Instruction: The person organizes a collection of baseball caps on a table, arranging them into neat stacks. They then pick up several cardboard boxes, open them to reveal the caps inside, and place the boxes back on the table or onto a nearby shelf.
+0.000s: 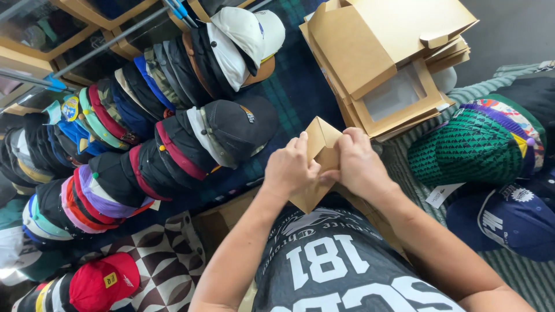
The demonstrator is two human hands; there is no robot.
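Here, left hand point(291, 167) and right hand point(357, 164) each grip a folded cardboard piece point(321, 144) (caps nearby).

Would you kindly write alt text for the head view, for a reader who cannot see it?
Seen from above, a person's left hand and right hand fold a brown cardboard piece in front of their chest. Rows of nested caps lie to the left, flat cardboard boxes ahead, and more caps on the right.
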